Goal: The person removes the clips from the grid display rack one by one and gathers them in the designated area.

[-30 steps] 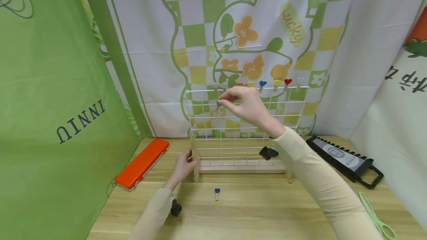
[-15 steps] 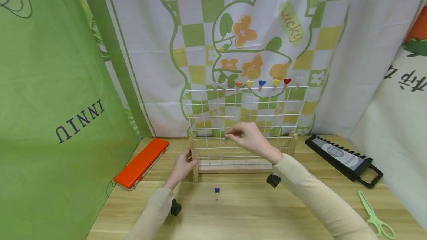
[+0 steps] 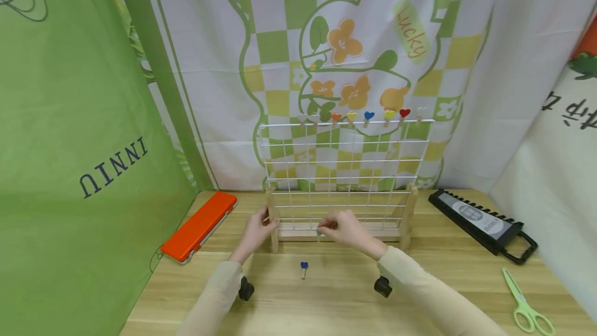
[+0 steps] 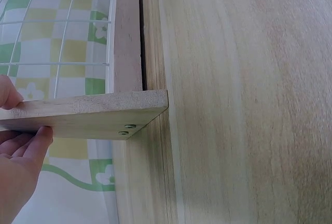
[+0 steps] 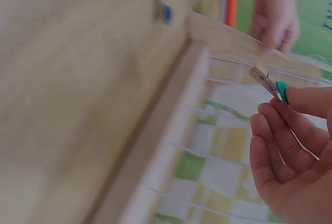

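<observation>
My right hand (image 3: 349, 231) pinches a small wooden clothespin (image 5: 266, 82) with a teal top between thumb and index finger. It is low in front of the white wire grid rack (image 3: 345, 177), near its wooden base bar. In the left wrist view, my left hand (image 4: 23, 167) grips the edge of the rack's wooden side post (image 4: 88, 107), thumb on one face and fingers on the other. On the table before the rack lies another clothespin (image 3: 304, 269) with a dark blue heart. Several heart clothespins stand along the rack's top wire, among them a blue one (image 3: 369, 116) and a red one (image 3: 404, 113).
An orange flat case (image 3: 200, 226) lies on the table at the left. At the right are a black-and-grey toothed holder with a handle (image 3: 475, 219) and light green scissors (image 3: 523, 305). A patterned curtain (image 3: 275, 48) hangs behind the rack.
My right hand has come down from the upper part of the grid to its base, still pinching the teal clothespin. My left hand stays on the post.
</observation>
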`<action>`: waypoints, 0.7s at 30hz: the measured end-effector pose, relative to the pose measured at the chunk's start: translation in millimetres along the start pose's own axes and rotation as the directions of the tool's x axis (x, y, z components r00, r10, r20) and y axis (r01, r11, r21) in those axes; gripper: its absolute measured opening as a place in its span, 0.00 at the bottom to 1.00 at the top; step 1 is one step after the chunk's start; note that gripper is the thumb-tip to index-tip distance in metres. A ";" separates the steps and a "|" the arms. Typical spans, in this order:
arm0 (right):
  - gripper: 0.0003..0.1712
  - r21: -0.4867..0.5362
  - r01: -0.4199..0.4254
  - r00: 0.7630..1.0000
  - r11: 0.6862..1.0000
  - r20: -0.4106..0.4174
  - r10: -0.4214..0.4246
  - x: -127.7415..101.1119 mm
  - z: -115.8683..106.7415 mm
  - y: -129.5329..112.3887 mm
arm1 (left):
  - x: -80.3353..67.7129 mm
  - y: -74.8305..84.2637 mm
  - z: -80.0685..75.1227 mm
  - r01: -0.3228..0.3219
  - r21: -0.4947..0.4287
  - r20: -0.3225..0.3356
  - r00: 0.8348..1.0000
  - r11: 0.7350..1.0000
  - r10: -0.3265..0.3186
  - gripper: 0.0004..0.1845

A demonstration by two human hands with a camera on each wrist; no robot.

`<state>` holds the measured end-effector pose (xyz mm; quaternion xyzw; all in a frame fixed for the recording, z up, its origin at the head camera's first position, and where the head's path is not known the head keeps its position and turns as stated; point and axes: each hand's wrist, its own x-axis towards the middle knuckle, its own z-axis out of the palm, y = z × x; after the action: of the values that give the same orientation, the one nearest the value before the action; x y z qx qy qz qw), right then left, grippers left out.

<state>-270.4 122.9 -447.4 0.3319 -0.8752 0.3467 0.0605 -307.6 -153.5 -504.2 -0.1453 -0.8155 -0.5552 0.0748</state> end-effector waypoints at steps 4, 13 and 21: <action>0.05 0.009 -0.045 0.998 0.999 0.052 0.045 -11.3 20.0 9.7 | 0.1 -0.8 1.0 0.003 0.024 0.001 1.000 1.000 -0.003 0.25; 0.05 0.055 -0.067 0.991 0.996 0.117 0.060 -22.5 45.4 20.1 | -0.1 -1.1 0.9 0.009 0.003 -0.001 1.000 1.000 -0.009 0.26; 0.05 0.082 -0.128 0.981 0.988 0.155 0.114 -27.3 62.8 24.5 | -0.4 1.3 -0.6 0.016 0.016 0.002 1.000 1.000 -0.016 0.27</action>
<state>-256.8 110.2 -517.7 0.3056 -0.8790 0.3635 -0.0421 -306.8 -153.6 -502.9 -0.1390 -0.8210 -0.5492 0.0706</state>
